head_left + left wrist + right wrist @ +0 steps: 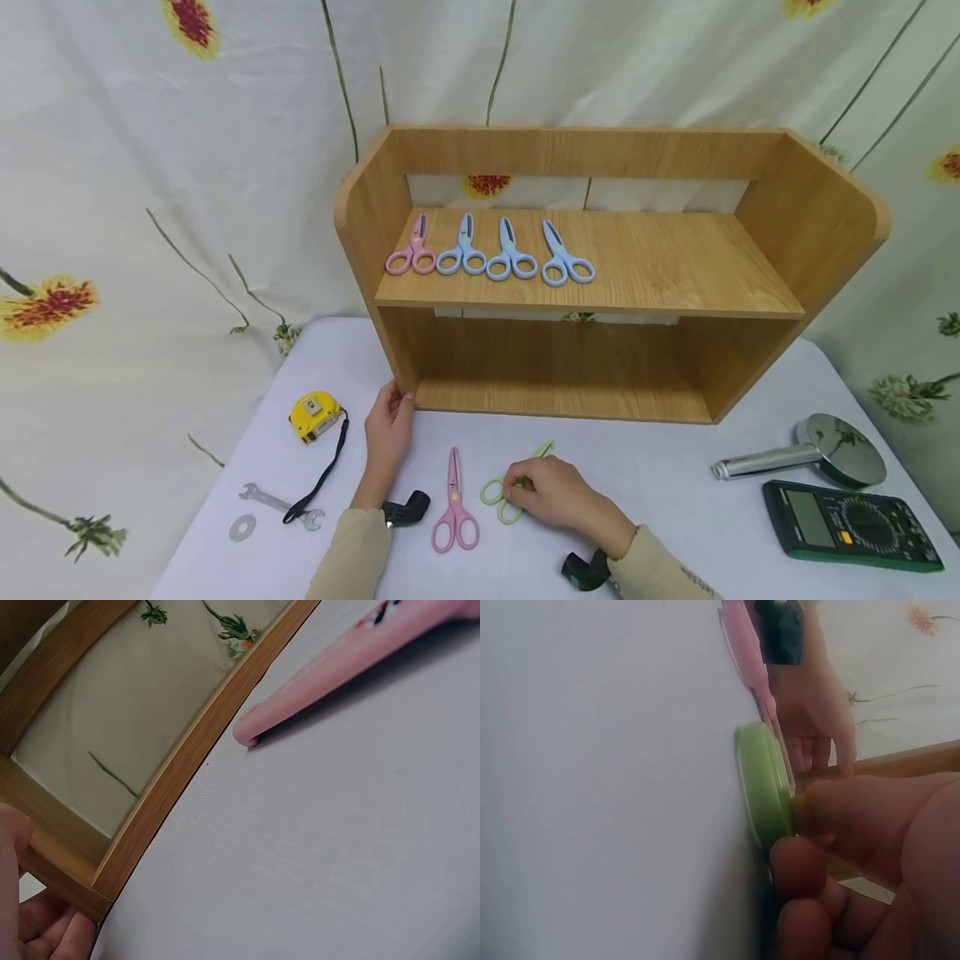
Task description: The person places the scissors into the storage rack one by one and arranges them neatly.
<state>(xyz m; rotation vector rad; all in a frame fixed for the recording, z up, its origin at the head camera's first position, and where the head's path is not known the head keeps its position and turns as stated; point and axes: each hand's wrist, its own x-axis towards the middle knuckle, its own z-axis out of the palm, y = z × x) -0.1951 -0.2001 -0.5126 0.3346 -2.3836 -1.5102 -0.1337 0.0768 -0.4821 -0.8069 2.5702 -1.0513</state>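
Observation:
My left hand (388, 429) grips the lower left front corner of a wooden shelf (562, 412); in the left wrist view the thumb and fingers lie on either side of its panel. My right hand (555, 492) pinches light green scissors (492, 492) near the handle loops, low over the white table. Its fingers cover the middle of them; a green loop (761, 784) shows in the right wrist view. Pink scissors (453, 508) lie between my hands, blades pointing toward the shelf. On the upper board, pink scissors (411, 260) and several blue scissors (507, 258) stand in a row.
To the left lie a yellow tape measure (313, 415) with a black strap, a wrench (270, 500) and a grey washer (242, 527). At the right are a chrome shower head (840, 450) and a multimeter (851, 525). A flowered cloth (225, 150) hangs behind.

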